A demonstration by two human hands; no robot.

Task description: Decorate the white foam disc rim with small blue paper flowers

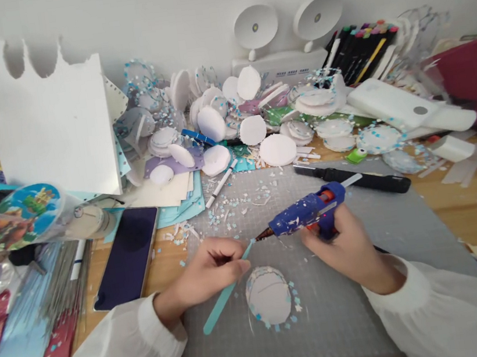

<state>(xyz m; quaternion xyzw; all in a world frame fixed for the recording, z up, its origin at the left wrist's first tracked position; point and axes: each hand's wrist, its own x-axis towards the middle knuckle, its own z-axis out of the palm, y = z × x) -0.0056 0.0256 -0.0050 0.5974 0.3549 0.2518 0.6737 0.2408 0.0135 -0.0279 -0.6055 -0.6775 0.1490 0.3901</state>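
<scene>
Pinched in my left hand (215,267) is a pair of light blue tweezers (223,307), slanting up to the right. Their tip meets the nozzle of a blue glue gun (307,211), or lies very near it; a tiny piece at the tip is too small to make out. My right hand (346,243) is wrapped round the glue gun's handle, and a clear glue stick juts from its back. Just below the tweezers, a round white disc (269,296) lies on the grey cutting mat (329,330), with small blue and white pieces around its edge.
Many white foam discs (277,150) are heaped at the back. A black cutter (353,180) lies behind the glue gun. On the left are a phone (126,257), a lidded cup (23,215) and thin wires (65,283). A white pen (221,183) and scraps lie on the mat.
</scene>
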